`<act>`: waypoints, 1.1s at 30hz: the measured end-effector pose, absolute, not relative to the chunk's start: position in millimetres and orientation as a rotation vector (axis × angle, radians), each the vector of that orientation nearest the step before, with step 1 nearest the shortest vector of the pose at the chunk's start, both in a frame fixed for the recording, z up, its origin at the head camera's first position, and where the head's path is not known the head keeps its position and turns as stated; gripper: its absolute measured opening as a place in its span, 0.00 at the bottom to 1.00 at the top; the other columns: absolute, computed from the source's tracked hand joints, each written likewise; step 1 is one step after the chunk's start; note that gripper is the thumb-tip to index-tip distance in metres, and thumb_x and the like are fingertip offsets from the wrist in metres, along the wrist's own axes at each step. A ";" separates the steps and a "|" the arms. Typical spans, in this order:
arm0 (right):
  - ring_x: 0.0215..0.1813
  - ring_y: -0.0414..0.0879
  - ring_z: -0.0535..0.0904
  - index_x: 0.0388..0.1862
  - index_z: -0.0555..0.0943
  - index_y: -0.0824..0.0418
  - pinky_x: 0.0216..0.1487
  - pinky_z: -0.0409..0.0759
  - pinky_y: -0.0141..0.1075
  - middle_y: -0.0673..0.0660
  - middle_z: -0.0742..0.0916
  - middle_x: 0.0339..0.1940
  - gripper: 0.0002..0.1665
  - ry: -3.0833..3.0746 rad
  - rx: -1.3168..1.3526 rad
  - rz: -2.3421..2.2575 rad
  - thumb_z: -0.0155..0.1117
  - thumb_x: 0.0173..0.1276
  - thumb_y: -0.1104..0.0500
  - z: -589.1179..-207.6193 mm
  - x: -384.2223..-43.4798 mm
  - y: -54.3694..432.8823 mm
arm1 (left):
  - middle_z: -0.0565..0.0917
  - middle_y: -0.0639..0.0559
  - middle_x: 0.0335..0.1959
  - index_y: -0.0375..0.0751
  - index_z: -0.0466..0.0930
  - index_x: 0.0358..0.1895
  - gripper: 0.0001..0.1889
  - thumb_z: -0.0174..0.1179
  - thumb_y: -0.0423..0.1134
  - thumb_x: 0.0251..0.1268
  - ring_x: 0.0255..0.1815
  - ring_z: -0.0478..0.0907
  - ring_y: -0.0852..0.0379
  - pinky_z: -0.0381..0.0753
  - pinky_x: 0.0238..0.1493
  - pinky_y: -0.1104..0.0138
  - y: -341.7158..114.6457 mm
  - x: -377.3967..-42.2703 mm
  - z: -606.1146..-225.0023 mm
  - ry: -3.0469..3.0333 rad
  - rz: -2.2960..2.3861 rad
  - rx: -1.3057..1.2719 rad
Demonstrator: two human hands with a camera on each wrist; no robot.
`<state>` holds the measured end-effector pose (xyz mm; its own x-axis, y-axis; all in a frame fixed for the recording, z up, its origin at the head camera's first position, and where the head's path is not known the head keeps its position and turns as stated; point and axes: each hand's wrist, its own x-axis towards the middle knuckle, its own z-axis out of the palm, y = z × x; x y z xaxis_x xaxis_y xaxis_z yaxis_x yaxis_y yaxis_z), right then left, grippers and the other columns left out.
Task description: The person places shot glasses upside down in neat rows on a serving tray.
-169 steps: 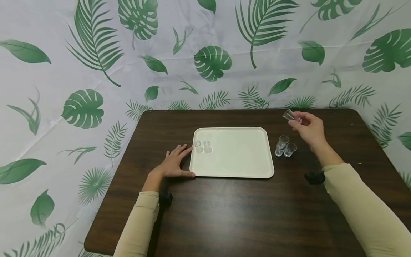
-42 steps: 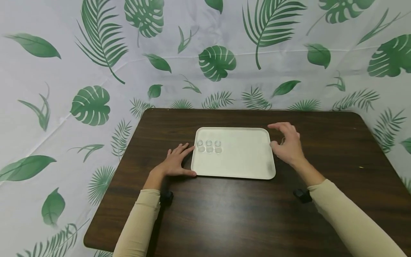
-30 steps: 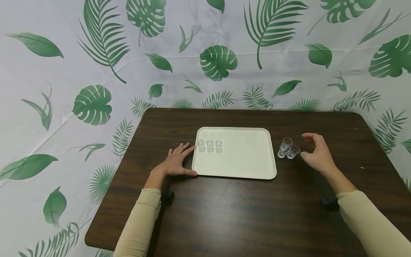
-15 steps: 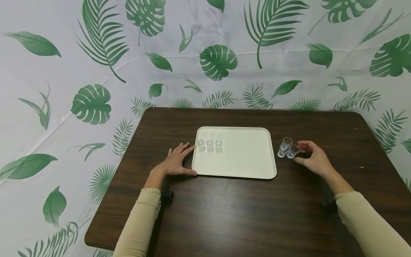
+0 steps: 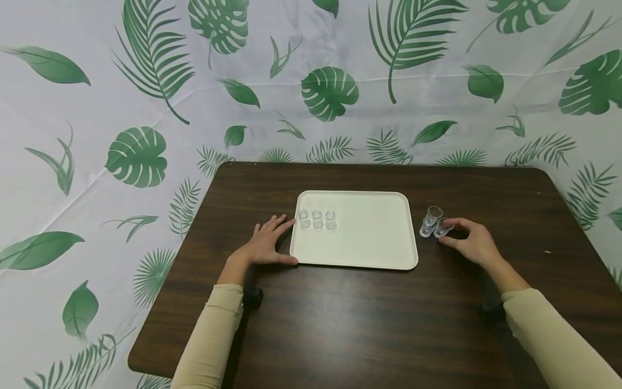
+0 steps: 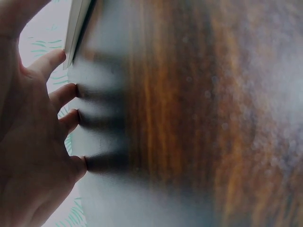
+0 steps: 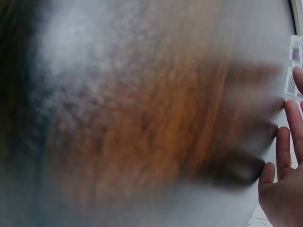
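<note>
My left hand (image 5: 264,246) rests at the left edge of the cream tray (image 5: 364,237), its fingers spread, thumb and index finger touching the rim. In the left wrist view, its other fingertips (image 6: 72,90) stand on the table. Three clear shot glasses (image 5: 317,220) form a row at the tray's left side. To the right of the tray, three more sit in a tight cluster. My right hand (image 5: 473,243) pinches the nearest right one, a clear shot glass (image 5: 442,229), between thumb and fingers. Only part of the cluster's glass (image 7: 290,81) shows in the right wrist view.
The dark wooden table (image 5: 340,324) carries the tray and glasses. Behind and to the left of it hangs a white cloth (image 5: 272,108) with green leaf prints. One cluster glass (image 5: 434,212) stands right against the pinched one.
A third glass has joined the row on the tray. My right hand went back right, came in from the right of the cluster and closed on a glass. My left hand stays put.
</note>
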<state>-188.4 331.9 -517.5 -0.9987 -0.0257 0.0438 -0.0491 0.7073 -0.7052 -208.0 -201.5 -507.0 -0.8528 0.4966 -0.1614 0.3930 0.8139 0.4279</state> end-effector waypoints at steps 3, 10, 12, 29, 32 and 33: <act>0.62 0.68 0.70 0.54 0.80 0.65 0.60 0.63 0.62 0.70 0.80 0.58 0.27 -2.884 0.041 1.171 0.73 0.62 0.49 -518.9 -189.9 331.3 | 0.46 0.45 0.80 0.58 0.46 0.80 0.58 0.68 0.70 0.47 0.79 0.37 0.40 0.36 0.68 0.33 -201.5 -209.0 -507.4 2.737 0.555 0.679; 0.64 0.70 0.67 0.56 0.80 0.63 0.60 0.62 0.63 0.71 0.78 0.61 0.29 -2.895 -0.020 1.162 0.71 0.64 0.45 -519.4 -190.7 328.9 | 0.46 0.45 0.80 0.58 0.47 0.80 0.58 0.68 0.70 0.46 0.79 0.37 0.40 0.36 0.68 0.33 -201.8 -209.2 -507.0 2.740 0.556 0.684; 0.64 0.70 0.68 0.55 0.80 0.63 0.60 0.62 0.63 0.71 0.78 0.61 0.29 -2.896 -0.024 1.162 0.71 0.64 0.45 -519.5 -190.4 329.5 | 0.45 0.46 0.80 0.59 0.46 0.80 0.59 0.67 0.71 0.46 0.79 0.37 0.41 0.36 0.68 0.34 -201.8 -209.5 -508.2 2.737 0.551 0.680; 0.58 0.68 0.73 0.53 0.78 0.69 0.55 0.67 0.57 0.74 0.80 0.55 0.24 -2.838 -0.002 1.207 0.67 0.69 0.52 -517.1 -186.5 332.3 | 0.45 0.46 0.80 0.59 0.46 0.80 0.59 0.67 0.71 0.46 0.79 0.37 0.41 0.36 0.68 0.34 -203.1 -209.0 -512.3 2.736 0.562 0.672; 0.55 0.63 0.76 0.53 0.77 0.70 0.52 0.70 0.49 0.72 0.82 0.53 0.24 -2.798 -0.003 1.225 0.67 0.69 0.53 -516.0 -186.2 334.3 | 0.46 0.45 0.80 0.59 0.47 0.80 0.58 0.68 0.71 0.46 0.79 0.37 0.41 0.36 0.68 0.34 -203.1 -209.6 -512.0 2.738 0.565 0.677; 0.52 0.57 0.78 0.53 0.77 0.70 0.51 0.72 0.44 0.71 0.83 0.52 0.24 -2.778 -0.007 1.241 0.67 0.68 0.53 -515.8 -186.4 335.2 | 0.46 0.45 0.80 0.59 0.47 0.80 0.58 0.68 0.71 0.46 0.79 0.37 0.41 0.35 0.68 0.34 -203.0 -209.6 -511.4 2.737 0.566 0.678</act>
